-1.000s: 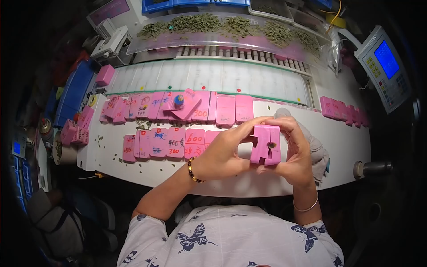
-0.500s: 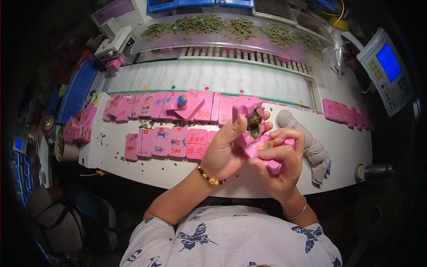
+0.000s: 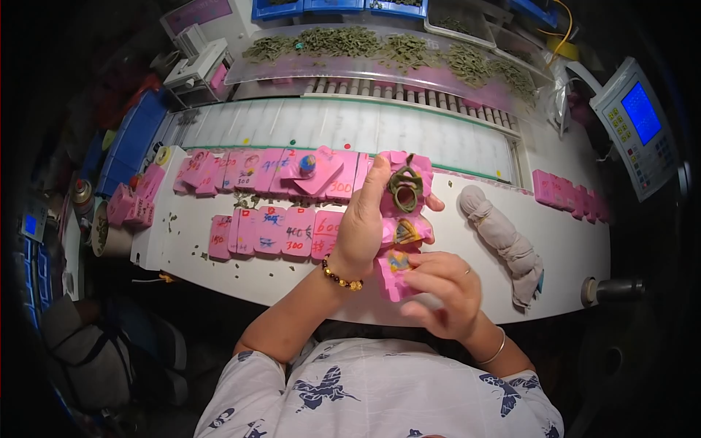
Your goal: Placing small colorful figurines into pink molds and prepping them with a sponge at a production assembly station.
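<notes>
My left hand (image 3: 363,230) is wrapped round an opened pink rubber mould (image 3: 418,162), thumb along its left side and fingertips showing at its right edge. A green ring-shaped wax piece (image 3: 405,196) lies in the mould's upper part. Lower down, the mould's inner faces carry yellow and blue stains. At the folded-out lower flap (image 3: 394,286) is my right hand (image 3: 449,292), its fingers stretched out and thumb apart. Those fingertips are by the flap's right side; whether they press on it I cannot tell.
Two rows of closed pink moulds (image 3: 264,232) stand on the white table at left, with green scraps around them. A cloth roll (image 3: 500,237) lies at right. Behind are a lit white panel (image 3: 292,135), a clear tray (image 3: 343,67) of green pieces and a control screen (image 3: 640,113).
The mould has been spread open and tilted, so the green ring shows fully. My right hand has loosened its grip on the lower part and moved down a little.
</notes>
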`<action>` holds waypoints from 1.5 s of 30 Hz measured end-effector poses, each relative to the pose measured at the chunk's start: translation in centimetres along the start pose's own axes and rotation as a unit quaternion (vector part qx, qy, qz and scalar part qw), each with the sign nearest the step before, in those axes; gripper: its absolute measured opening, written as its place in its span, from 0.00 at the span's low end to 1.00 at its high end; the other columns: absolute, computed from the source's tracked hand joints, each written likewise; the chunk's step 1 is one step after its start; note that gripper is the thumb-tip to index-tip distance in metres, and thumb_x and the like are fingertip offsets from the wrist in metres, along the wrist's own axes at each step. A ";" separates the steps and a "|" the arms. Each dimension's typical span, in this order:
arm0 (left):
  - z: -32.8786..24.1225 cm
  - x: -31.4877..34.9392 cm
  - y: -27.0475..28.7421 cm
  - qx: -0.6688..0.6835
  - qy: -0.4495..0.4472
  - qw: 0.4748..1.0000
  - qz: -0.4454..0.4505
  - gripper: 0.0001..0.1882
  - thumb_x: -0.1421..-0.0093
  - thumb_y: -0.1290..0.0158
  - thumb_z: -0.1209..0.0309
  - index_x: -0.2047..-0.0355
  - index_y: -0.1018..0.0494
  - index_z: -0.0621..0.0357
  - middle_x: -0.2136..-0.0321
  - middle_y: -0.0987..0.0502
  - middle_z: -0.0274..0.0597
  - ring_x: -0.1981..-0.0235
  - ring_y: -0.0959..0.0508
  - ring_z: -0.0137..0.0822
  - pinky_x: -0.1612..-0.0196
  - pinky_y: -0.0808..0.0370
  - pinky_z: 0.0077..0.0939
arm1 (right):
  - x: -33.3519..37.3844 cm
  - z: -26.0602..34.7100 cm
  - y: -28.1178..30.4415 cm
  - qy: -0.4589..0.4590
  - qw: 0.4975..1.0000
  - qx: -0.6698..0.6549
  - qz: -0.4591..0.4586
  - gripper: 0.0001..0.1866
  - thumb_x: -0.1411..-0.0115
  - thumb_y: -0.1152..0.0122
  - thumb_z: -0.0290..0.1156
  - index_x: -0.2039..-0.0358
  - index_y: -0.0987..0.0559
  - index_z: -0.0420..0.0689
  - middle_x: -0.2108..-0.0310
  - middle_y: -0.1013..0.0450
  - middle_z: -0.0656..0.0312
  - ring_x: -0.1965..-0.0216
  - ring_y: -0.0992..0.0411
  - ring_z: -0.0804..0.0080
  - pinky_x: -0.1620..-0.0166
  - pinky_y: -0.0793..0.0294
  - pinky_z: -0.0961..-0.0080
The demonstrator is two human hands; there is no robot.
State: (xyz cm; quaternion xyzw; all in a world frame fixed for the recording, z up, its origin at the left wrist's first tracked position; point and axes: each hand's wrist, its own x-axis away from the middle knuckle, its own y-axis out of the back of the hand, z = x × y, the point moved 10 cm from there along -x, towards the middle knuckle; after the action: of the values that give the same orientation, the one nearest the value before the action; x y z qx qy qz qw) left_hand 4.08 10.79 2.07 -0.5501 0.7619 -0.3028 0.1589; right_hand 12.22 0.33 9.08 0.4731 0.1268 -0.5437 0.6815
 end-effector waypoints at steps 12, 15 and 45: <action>0.3 1.2 -2.0 -0.163 0.005 0.984 0.066 0.31 0.28 0.66 0.48 0.64 0.28 0.66 0.77 0.25 0.41 0.81 0.23 0.28 0.79 0.26 0.20 | -4.5 -1.1 1.8 0.061 0.964 0.258 0.037 0.11 0.57 0.34 0.23 0.70 0.20 0.42 0.58 0.29 0.60 0.58 0.29 0.62 0.60 0.27 0.70; 0.1 1.0 -1.7 -0.175 0.005 0.983 0.047 0.30 0.29 0.66 0.48 0.64 0.28 0.65 0.75 0.24 0.43 0.81 0.23 0.29 0.79 0.26 0.20 | -4.8 -1.4 2.6 0.039 0.984 0.166 0.046 0.12 0.57 0.32 0.21 0.69 0.20 0.42 0.57 0.29 0.57 0.56 0.29 0.62 0.58 0.26 0.69; 3.3 0.5 -0.6 -0.360 0.026 0.928 0.089 0.12 0.39 0.50 0.70 0.57 0.27 0.63 0.73 0.24 0.40 0.75 0.26 0.28 0.69 0.28 0.26 | -2.7 -5.7 3.9 -0.114 0.989 0.077 -0.053 0.22 0.52 0.38 0.13 0.55 0.26 0.39 0.68 0.24 0.58 0.65 0.25 0.70 0.62 0.26 0.74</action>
State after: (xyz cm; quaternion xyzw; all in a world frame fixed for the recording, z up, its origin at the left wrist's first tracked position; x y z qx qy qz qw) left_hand 6.22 9.27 -0.02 -0.4925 0.8692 -0.0066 -0.0436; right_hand 16.54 6.33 9.94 0.4517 0.0315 -0.6376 0.6233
